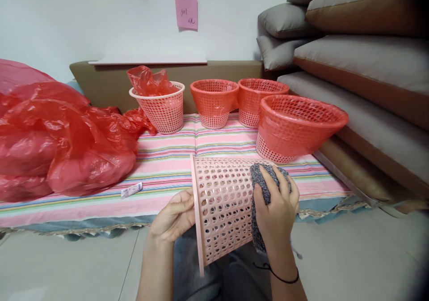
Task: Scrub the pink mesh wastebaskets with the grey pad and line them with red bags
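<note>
A pink perforated plastic basket (224, 202) lies on its side in the air above my lap, its rim facing left. My left hand (177, 214) grips that rim, with the thumb outside and the other fingers partly hidden behind it. Near the basket's base, my right hand (276, 202) presses a dark grey cleaning cloth (258, 220) against the outer wall. The right fingers are spread over the cloth and curl around it. A black cord circles the right wrist.
Behind stand a pink basket (164, 113) holding a crumpled red plastic bag (150, 82) and three baskets wrapped in red plastic, the nearest (295, 131) at right. Large red bags (73, 149) fill the left. Grey cushions (365, 64) are stacked right. A small white packet (131, 190) lies on the striped cloth (167, 158).
</note>
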Tool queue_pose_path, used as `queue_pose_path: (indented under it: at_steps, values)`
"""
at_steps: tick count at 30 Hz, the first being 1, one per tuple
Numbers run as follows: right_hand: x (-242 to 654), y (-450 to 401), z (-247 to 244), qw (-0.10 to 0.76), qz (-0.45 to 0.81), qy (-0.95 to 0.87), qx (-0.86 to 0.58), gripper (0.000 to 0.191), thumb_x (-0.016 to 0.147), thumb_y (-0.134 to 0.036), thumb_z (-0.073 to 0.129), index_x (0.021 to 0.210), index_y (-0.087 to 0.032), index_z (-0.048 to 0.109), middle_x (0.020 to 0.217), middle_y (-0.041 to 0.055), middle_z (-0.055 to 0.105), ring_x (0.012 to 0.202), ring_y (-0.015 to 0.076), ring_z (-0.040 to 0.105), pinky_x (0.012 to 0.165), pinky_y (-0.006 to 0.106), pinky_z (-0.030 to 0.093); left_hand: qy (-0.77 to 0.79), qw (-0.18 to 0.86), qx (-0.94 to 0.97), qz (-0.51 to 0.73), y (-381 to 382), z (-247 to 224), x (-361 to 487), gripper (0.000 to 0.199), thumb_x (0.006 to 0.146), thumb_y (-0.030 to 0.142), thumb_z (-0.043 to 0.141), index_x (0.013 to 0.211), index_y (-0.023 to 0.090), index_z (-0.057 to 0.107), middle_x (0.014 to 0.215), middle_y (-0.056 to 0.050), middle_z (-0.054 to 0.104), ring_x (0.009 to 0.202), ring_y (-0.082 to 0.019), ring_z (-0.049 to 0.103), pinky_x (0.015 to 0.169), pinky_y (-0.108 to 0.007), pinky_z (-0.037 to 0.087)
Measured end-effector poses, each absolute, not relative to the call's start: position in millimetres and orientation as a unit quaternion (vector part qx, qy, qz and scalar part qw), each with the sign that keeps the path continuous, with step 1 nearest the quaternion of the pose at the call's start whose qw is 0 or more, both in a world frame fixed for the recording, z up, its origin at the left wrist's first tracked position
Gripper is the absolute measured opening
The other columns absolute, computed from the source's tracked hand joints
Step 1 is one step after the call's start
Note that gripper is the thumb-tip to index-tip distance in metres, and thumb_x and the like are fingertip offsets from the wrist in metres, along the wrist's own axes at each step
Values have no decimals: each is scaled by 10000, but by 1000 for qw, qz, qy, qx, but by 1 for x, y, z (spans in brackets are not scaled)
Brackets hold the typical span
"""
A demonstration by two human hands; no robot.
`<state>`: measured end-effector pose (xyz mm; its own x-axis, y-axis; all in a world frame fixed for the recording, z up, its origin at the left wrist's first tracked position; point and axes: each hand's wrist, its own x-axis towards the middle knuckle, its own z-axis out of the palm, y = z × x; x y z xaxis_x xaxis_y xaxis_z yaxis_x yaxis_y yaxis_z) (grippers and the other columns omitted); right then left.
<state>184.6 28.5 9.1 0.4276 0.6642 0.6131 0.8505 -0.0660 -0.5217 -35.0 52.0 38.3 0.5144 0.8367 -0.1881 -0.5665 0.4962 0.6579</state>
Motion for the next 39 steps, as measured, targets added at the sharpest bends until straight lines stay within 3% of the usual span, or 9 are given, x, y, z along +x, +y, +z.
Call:
queue_pose_path:
  at_steps: [4,11,14,17,20,26,31,35,39]
  values:
    - [185,29,8,434,-107,-526,-724,413,923,-342,473,1302,-300,632,1445,32,539,1332,340,392,1081,604,363,260,818,283,427,52,41,-35,152,656,135,856,735,94,733,753,-88,751,677,-190,710,675,-261,578]
    - [185,30,8,437,-112,-524,-722,416,929,-355,467,1303,-290,637,1442,31,545,1332,337,391,1096,586,349,238,817,279,444,51,44,-33,183,657,139,869,597,107,700,699,-55,732,649,-149,690,698,-240,579]
    - [185,30,9,438,-113,-524,-722,411,933,-358,467,1301,-288,637,1439,33,548,1332,336,396,1099,588,352,234,812,293,448,49,45,-31,115,706,173,847,716,102,757,795,-82,761,736,-170,712,724,-233,576]
    - [185,31,8,438,-115,-522,-723,409,929,-361,477,1297,-289,640,1438,30,550,1322,341,409,1094,598,360,249,807,302,442,47,44,-31,244,759,184,809,990,110,775,925,-106,776,836,-192,725,820,-261,577]
    - [186,31,8,437,-115,-524,-722,410,928,-358,483,1299,-286,640,1444,31,546,1327,341,403,1098,601,358,267,797,307,446,44,40,-31,299,796,206,778,1086,140,755,988,-109,777,874,-203,727,872,-297,574]
    - [185,31,9,438,-114,-524,-721,403,933,-348,479,1294,-279,645,1432,33,557,1334,333,400,1103,588,358,313,770,322,453,40,35,-35,211,834,267,741,982,120,770,924,-120,778,811,-206,723,764,-284,587]
    - [185,30,9,438,-113,-522,-723,406,932,-358,474,1291,-283,647,1431,35,556,1328,343,402,1093,598,357,292,789,315,439,43,33,-34,239,793,285,786,964,119,777,899,-113,783,798,-205,728,784,-287,583]
    - [186,30,9,441,-118,-527,-717,412,936,-365,463,1299,-284,641,1436,32,551,1318,341,410,1092,589,362,245,811,293,443,44,35,-30,150,742,241,830,831,131,782,818,-69,782,734,-171,717,709,-225,561]
    - [186,31,7,442,-120,-525,-717,409,935,-367,469,1298,-289,641,1435,28,551,1316,339,413,1095,584,358,237,821,282,437,45,38,-27,236,690,210,866,896,127,789,843,-62,789,753,-179,724,713,-237,566]
